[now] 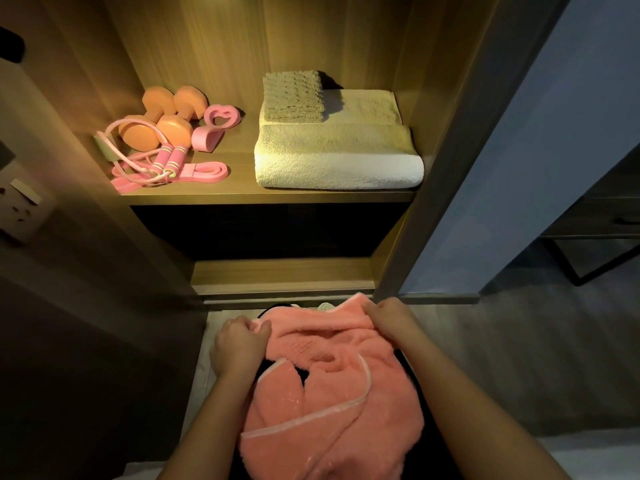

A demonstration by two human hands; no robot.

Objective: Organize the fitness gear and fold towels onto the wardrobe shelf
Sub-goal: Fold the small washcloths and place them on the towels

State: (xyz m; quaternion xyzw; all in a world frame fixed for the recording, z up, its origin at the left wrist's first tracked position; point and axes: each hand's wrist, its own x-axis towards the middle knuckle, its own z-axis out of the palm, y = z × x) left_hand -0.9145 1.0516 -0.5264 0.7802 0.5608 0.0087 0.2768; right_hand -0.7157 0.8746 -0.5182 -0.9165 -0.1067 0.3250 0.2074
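The left hand [239,344] is seen in the lower middle of the frame, with its fingers curled around the left edge of a pink towel [332,393]. The right hand [391,318] is placed a little higher and more to the right, and the upper right corner of the same towel is gripped by its bent fingers. The towel is held from both sides, crumpled and only partly folded, and a pale border is seen running across it. It is spread over something dark that cannot be identified, low in the frame and in front of the wardrobe, not on the shelf.

The lit wooden shelf [242,197] is found in the upper half of the frame. On its right part a large white towel [339,157] is laid folded, and a smaller beige towel [294,97] is placed on the back left part of it. On the left part of the shelf the fitness gear is gathered close together: two orange dumbbells [166,116] at the back, a pink heart-shaped ring [221,116] just beside them, a skipping rope with pink handles [169,159] in front, and a flat pink band [204,171] near the front edge, partly under the rope.

A wall socket [20,209] is visible at the left edge of the frame.
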